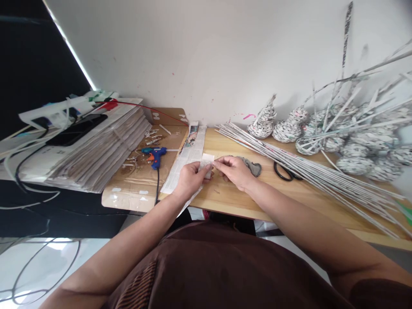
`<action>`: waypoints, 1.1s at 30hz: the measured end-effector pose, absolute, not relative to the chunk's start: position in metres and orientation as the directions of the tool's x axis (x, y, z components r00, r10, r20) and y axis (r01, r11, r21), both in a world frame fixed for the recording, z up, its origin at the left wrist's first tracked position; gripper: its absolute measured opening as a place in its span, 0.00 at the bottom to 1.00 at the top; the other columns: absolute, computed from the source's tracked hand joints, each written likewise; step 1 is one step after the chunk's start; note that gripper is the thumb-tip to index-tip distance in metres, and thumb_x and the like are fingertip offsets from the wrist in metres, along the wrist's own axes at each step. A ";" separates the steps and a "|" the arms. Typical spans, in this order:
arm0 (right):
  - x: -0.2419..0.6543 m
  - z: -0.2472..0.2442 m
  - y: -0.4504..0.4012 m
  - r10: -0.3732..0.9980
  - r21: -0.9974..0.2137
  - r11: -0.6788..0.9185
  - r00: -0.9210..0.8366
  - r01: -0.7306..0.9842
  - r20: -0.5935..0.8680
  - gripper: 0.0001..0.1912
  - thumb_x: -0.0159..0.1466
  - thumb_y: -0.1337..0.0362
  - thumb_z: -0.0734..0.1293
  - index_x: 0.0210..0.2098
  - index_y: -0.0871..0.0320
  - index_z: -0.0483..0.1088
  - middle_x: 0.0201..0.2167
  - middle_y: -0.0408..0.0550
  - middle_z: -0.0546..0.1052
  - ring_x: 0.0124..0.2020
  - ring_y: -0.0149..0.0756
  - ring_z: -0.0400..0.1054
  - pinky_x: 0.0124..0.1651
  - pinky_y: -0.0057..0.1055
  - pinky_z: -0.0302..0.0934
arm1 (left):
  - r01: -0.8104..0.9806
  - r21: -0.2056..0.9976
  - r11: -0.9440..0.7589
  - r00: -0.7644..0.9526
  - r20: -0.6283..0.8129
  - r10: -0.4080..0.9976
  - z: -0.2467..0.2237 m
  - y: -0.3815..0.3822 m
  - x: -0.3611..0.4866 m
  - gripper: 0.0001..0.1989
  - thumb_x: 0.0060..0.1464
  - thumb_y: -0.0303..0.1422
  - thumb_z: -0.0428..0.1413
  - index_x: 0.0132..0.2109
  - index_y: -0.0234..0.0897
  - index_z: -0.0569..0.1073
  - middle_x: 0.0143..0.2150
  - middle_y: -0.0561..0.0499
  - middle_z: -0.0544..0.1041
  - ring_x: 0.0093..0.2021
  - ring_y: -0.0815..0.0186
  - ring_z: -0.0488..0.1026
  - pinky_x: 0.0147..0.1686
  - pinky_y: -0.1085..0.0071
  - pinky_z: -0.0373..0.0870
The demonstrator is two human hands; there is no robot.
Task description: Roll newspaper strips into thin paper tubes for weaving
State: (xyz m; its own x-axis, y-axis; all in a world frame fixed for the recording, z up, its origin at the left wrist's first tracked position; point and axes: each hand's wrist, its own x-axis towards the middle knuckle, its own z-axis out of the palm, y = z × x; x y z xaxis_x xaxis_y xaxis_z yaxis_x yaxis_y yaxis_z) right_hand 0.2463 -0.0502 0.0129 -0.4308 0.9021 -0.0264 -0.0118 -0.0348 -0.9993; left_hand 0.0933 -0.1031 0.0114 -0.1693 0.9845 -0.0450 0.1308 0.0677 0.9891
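Note:
A small piece of newspaper [208, 158] is pinched between the fingers and thumb of my left hand [192, 177]. My right hand [234, 170] meets it from the other side, thumb and forefinger closed on the paper's right edge. Long newspaper strips [197, 143] lie flat on the table, partly under my left hand. A crumpled grey cloth [254, 166] is just beyond my right hand. The undersides of my fingers and the lower part of the paper are hidden.
A blue glue gun [156, 157] rests on cardboard [128, 189] at left, beside a tall paper stack [106, 159] bearing a phone [77, 130]. To the right are scissors with black handles [283, 172], rolled paper sticks [299, 169] and several woven paper shapes [288, 125] by the wall.

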 end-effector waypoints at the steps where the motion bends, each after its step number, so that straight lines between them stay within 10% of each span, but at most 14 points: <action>1: 0.246 0.013 -0.050 0.901 -1.000 -0.019 -0.432 0.004 -0.019 0.19 0.52 0.49 0.72 0.30 0.59 0.72 0.20 0.40 0.69 0.18 0.25 0.57 0.17 0.24 0.50 | 0.126 0.990 0.067 -0.167 -0.046 0.985 0.011 -0.103 0.093 0.17 0.49 0.46 0.60 0.30 0.34 0.75 0.28 0.47 0.78 0.29 0.65 0.76 0.30 0.69 0.76; 33: 0.246 0.011 -0.051 0.904 -0.982 0.177 -0.407 0.072 0.134 0.20 0.53 0.47 0.71 0.23 0.59 0.68 0.19 0.40 0.68 0.20 0.26 0.57 0.23 0.26 0.52 | 0.008 0.995 0.104 -0.043 -0.104 0.994 0.022 -0.112 0.094 0.14 0.46 0.41 0.64 0.27 0.33 0.74 0.26 0.52 0.74 0.29 0.67 0.74 0.33 0.69 0.77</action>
